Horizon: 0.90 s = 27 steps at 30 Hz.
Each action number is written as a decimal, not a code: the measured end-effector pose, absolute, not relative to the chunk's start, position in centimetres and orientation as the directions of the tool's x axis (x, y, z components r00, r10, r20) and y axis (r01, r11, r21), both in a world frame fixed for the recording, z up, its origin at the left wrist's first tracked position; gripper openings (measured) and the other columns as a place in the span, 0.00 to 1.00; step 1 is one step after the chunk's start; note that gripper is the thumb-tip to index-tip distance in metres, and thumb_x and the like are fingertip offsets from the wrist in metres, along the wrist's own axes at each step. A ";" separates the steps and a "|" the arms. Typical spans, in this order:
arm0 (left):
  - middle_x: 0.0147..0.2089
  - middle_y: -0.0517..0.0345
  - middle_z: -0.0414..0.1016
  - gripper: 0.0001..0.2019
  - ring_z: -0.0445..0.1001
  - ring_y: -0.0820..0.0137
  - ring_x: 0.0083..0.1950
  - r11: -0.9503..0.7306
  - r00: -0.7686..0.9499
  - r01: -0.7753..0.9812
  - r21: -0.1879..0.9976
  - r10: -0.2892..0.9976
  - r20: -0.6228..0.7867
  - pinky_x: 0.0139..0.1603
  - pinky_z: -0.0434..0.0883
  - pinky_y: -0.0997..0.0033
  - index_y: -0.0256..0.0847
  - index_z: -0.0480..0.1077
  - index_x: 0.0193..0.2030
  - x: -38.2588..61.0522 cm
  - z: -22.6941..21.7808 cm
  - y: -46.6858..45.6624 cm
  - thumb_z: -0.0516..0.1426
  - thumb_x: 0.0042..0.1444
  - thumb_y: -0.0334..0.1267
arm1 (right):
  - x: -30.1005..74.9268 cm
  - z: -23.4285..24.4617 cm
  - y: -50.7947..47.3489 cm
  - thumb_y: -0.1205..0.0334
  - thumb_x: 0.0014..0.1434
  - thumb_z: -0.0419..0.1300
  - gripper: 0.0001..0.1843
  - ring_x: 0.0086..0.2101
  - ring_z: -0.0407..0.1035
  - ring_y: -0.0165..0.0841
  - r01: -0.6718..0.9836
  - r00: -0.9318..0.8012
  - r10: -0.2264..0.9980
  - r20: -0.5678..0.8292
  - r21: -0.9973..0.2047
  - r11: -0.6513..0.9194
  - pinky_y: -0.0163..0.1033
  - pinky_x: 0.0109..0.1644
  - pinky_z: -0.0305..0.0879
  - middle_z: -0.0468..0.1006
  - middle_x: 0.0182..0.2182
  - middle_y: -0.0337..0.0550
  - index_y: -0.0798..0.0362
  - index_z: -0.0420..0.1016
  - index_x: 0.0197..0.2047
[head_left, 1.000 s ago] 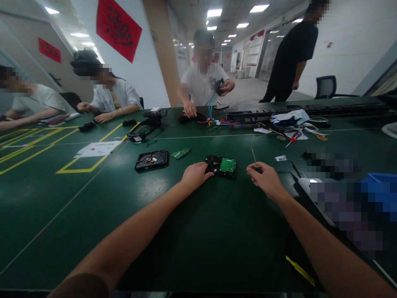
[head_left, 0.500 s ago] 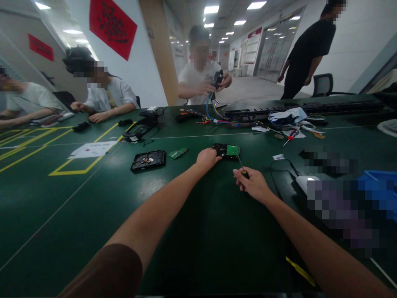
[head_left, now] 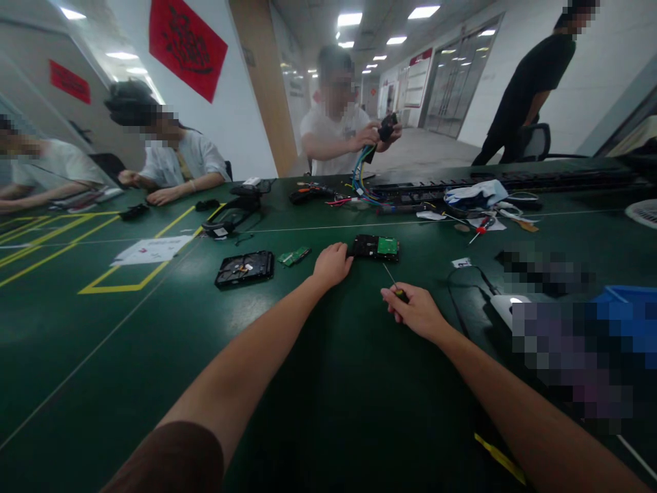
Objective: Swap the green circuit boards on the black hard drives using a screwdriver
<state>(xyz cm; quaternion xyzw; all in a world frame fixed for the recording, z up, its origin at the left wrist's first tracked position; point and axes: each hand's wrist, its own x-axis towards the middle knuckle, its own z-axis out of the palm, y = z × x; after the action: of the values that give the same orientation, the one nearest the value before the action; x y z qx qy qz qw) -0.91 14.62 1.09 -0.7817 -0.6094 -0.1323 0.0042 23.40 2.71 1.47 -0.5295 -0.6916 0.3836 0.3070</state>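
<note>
Drive (head_left: 367,247): lies flat on the far side of the two hands, between them from left to right, its green board (head_left: 388,246) face up at the right end.
Left hand (head_left: 332,266): at the drive's left end, fingers bent and close together; whether they pinch the case or only rest against it, I cannot tell. A firm brace here should stop the drive turning under the tool.
Right hand (head_left: 413,311): closed around the driver's handle, thumb and fingers pinching it.
Driver (head_left: 401,295): shaft slants far and left, tip just short of the drive's near edge, apart from the board. For good contact, it would best stand upright over a screw head, pressed down before turning; at this slant it could slip and scratch the board. The screws are too small to make out.
Loose board (head_left: 294,256): left of the left hand, best left well apart from the tool.
Second drive (head_left: 244,269): farther left, flat on the table (head_left: 328,397).
</note>
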 end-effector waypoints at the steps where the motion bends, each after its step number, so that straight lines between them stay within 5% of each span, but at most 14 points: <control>1: 0.70 0.42 0.66 0.23 0.64 0.55 0.71 -0.214 0.180 0.966 0.142 0.958 0.221 0.70 0.62 0.57 0.38 0.65 0.67 -2.2 1.0 14.4 0.52 0.71 0.45 | 23.4 1.5 2.7 0.38 0.67 0.56 0.23 0.22 0.69 0.28 0.494 -0.257 0.966 0.016 -0.857 0.146 0.34 0.26 0.63 0.77 0.27 0.38 0.51 0.73 0.36; 5: 0.67 0.33 0.67 0.20 0.61 0.47 0.72 -0.035 0.012 0.994 0.100 0.974 0.225 0.70 0.59 0.47 0.32 0.69 0.62 -7.7 1.0 14.0 0.52 0.69 0.41 | 23.5 1.7 2.7 0.39 0.67 0.57 0.22 0.23 0.70 0.28 0.483 -0.278 0.960 0.024 -0.861 0.162 0.35 0.27 0.64 0.78 0.28 0.39 0.51 0.74 0.36; 9: 0.60 0.37 0.74 0.18 0.70 0.49 0.64 0.033 -0.047 0.996 0.081 0.984 0.174 0.65 0.65 0.48 0.37 0.73 0.59 -10.5 1.0 14.1 0.50 0.69 0.40 | 23.4 1.8 2.8 0.40 0.67 0.57 0.22 0.23 0.71 0.29 0.478 -0.274 0.961 0.035 -0.862 0.168 0.35 0.27 0.65 0.79 0.29 0.39 0.51 0.75 0.37; 16: 0.62 0.45 0.75 0.20 0.70 0.54 0.64 -0.058 0.044 0.995 0.084 0.986 0.161 0.66 0.63 0.52 0.44 0.71 0.64 -9.0 0.7 14.0 0.50 0.69 0.34 | 23.5 1.3 2.9 0.40 0.67 0.57 0.21 0.24 0.71 0.29 0.476 -0.272 0.962 0.032 -0.864 0.163 0.35 0.27 0.66 0.78 0.29 0.39 0.50 0.75 0.37; 27: 0.56 0.42 0.76 0.17 0.72 0.54 0.58 -0.175 0.143 0.975 0.134 0.965 0.218 0.58 0.69 0.54 0.38 0.73 0.58 -3.7 1.2 8.7 0.49 0.72 0.40 | 23.1 1.7 2.9 0.44 0.67 0.59 0.17 0.26 0.73 0.31 0.467 -0.247 0.969 0.000 -0.876 0.119 0.35 0.29 0.67 0.78 0.29 0.39 0.49 0.77 0.43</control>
<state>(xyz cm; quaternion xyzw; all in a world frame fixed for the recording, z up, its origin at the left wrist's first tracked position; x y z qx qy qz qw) -3.75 8.71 1.23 -0.7558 -0.6419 -0.1276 0.0198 23.13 2.89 1.68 -0.5283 -0.6798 0.4019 0.3120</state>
